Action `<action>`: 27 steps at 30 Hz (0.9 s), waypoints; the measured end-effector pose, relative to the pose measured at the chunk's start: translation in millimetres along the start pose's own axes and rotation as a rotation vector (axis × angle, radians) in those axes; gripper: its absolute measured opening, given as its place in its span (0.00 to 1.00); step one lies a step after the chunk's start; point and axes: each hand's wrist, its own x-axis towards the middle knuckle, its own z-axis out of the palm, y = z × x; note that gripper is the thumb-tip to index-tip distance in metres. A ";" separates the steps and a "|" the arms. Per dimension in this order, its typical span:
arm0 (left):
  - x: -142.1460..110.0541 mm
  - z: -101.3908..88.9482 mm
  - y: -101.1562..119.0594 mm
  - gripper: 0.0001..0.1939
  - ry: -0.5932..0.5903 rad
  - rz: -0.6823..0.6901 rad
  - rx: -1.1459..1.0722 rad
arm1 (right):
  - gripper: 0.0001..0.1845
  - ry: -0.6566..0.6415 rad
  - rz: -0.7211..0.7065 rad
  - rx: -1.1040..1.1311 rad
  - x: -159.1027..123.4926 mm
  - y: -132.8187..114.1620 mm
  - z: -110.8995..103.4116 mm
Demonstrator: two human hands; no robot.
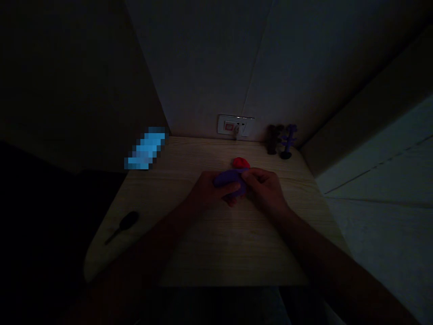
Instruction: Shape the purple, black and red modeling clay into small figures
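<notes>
A flattish purple piece (pixel 230 178), its material too dark to tell, is held over the table. My left hand (pixel 209 188) is closed round its left side, the thumb lying across the front. At its right end my right hand (pixel 266 186) pinches the edge between thumb and fingers. Just beyond the purple piece, a bright red lump (pixel 241 162) rests on the wooden table (pixel 216 253), partly hidden by it. Reddish fingertips show beneath the purple piece.
A dark brush-shaped object (pixel 128 220) lies at the left. A blurred-out glowing blue rectangle (pixel 147 151) is at the back left. A brown figure (pixel 272 140) and a purple branching figure (pixel 288 140) stand at the back right. A wall socket (pixel 236 125) holds a plug.
</notes>
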 end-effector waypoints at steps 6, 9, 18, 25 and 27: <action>-0.1 -1.4 -1.6 0.12 0.038 0.068 0.005 | 0.20 -0.091 0.040 -0.014 -1.1 -1.5 -2.5; 1.4 0.7 -3.4 0.14 0.047 0.071 -0.038 | 0.20 -0.065 0.002 -0.008 -1.8 -3.5 -0.3; 5.0 0.1 -6.5 0.13 0.046 0.032 -0.132 | 0.20 0.026 -0.050 0.052 1.0 -2.1 1.9; 4.2 -2.0 -4.5 0.13 0.043 0.054 -0.088 | 0.17 -0.049 0.006 0.028 1.6 5.0 -2.9; 6.6 -1.8 -8.0 0.14 0.026 0.049 -0.105 | 0.16 -0.039 0.016 0.077 1.4 3.6 -1.9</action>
